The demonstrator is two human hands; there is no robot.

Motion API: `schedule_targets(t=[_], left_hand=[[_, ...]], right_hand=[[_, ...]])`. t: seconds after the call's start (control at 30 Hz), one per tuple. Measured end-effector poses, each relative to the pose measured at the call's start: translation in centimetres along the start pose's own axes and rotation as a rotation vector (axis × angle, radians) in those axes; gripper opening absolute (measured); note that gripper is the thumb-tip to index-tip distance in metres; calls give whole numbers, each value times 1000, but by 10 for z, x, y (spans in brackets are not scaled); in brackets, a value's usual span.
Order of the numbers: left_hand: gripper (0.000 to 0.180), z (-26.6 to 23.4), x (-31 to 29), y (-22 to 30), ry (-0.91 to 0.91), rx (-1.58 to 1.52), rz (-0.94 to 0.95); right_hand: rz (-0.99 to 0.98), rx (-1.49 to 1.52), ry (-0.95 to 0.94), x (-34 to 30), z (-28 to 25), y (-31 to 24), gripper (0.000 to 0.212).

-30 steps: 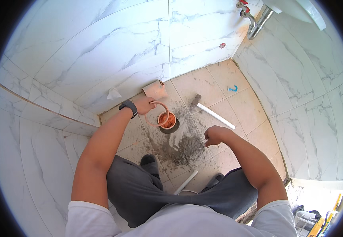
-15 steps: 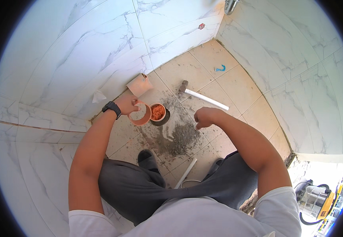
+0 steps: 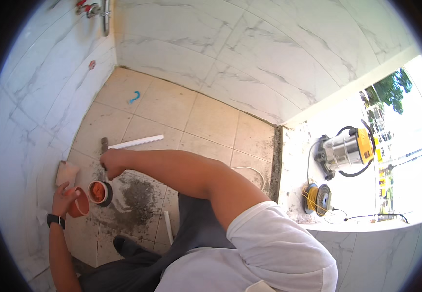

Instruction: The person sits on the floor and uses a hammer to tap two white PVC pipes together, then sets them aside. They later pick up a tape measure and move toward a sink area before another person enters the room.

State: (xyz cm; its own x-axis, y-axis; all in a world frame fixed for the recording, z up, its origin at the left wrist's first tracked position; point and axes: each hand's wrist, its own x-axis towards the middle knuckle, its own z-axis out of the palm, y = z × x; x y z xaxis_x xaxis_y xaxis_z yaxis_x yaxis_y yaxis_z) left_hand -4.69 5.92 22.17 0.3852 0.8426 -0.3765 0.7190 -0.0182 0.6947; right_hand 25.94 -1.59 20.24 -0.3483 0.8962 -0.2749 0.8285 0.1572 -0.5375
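My left hand (image 3: 64, 198) holds an orange round pipe fitting (image 3: 79, 206) by the left wall; a black watch is on that wrist. Just right of it, an orange pipe end with a dark rim (image 3: 98, 192) stands in the tiled floor. My right hand (image 3: 110, 163) is closed in a fist right above that pipe. It appears to grip the handle of a hammer (image 3: 104, 144), whose head shows just beyond the knuckles. Grey mortar dust (image 3: 138, 194) is spread over the tiles beside the pipe.
A white pipe length (image 3: 136, 141) lies past the hammer, and a tan block (image 3: 66, 173) sits by the wall. A blue scrap (image 3: 133, 96) lies farther off. A short white tube (image 3: 168, 227) lies near my knee. Right: a steel-and-yellow vacuum (image 3: 346, 152) and a yellow cable reel (image 3: 317, 198).
The view has swung to the right, bringing the doorway and vacuum in. My right fist has moved up to the hammer. My left hand still holds the orange fitting beside the pipe.
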Motion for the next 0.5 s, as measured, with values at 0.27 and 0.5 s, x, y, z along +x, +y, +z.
schedule_targets(t=[0.27,0.5], left_hand=[[34,38,-13,48,-289,-627,-29],[35,56,-19,71,-450,-978,-98]], right_hand=[[-91,394,368,-11,-15,-32,70],[-118,367,372,-21,-18,-50,78]])
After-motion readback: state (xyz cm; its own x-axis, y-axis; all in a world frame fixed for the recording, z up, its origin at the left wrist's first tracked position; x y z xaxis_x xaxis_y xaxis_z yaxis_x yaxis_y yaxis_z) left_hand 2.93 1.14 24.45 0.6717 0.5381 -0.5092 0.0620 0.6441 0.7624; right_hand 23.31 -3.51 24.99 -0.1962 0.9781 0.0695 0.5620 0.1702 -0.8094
